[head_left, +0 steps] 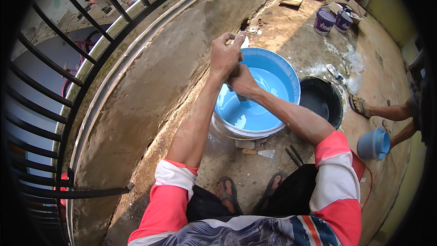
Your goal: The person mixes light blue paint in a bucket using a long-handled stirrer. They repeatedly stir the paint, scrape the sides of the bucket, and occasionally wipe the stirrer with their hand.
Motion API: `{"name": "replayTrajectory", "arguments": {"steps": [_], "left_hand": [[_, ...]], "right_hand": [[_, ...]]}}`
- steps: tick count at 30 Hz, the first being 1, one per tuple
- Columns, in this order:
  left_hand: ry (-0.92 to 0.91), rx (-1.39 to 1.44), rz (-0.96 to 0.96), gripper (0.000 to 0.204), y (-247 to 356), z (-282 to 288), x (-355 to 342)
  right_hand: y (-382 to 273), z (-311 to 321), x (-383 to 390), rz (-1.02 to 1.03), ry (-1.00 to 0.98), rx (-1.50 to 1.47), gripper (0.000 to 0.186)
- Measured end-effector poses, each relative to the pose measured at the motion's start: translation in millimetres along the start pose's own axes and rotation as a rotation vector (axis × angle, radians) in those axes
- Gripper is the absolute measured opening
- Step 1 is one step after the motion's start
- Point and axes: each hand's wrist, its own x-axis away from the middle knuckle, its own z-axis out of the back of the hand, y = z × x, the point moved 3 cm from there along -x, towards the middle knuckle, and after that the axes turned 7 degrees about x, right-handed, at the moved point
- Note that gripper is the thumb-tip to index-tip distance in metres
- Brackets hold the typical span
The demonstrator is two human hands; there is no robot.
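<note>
A large white bucket [256,134] holds light blue paint [268,82] in front of me. Both my hands are closed, one above the other, over its near-left side. My left hand [225,57] is the upper one, and my right hand [242,81] grips just below it. Between them they hold a stick [243,98], whose lower end stands in the paint. Most of its length is covered by my fingers, so its full shape cannot be made out. A pale tip [246,42] shows beside my left fingers.
A black tub [337,109] stands against the bucket's right side. Near my feet lie a scraper [259,153] and two dark bars [295,156]. A person's legs [391,111] and a small blue pail [373,143] are at the right. Purple buckets [324,21] stand farther back; a low wall [132,82] with black railing [59,95] curves along the left.
</note>
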Motion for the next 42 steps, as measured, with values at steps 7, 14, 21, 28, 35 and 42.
{"name": "replayTrajectory", "arguments": {"steps": [7,14,21,28,35,42], "left_hand": [[-0.178,-0.023,-0.437,0.024,2.9,-10.7,36.1],[-0.013,0.09,-0.187,0.025,4.4,5.3,14.2],[-0.184,-0.165,-0.643,0.03,5.0,-15.3,44.0],[-0.035,0.073,-0.148,0.035,-2.7,10.1,11.5],[-0.158,-0.071,-0.441,0.035,6.0,-4.7,35.3],[-0.14,-0.081,-0.349,0.036,12.6,-9.3,20.4]], "right_hand": [[-13.3,14.0,5.8,0.646,0.344,0.21,0.03],[-1.6,-9.5,-3.1,0.101,0.016,0.161,0.035],[-3.5,13.2,16.1,0.614,0.345,0.158,0.036],[-17.5,-5.3,6.2,-0.006,-0.01,0.166,0.023],[-8.7,4.8,5.9,0.493,0.313,0.126,0.023],[-21.1,-1.5,5.5,0.38,0.338,0.1,0.021]]}}
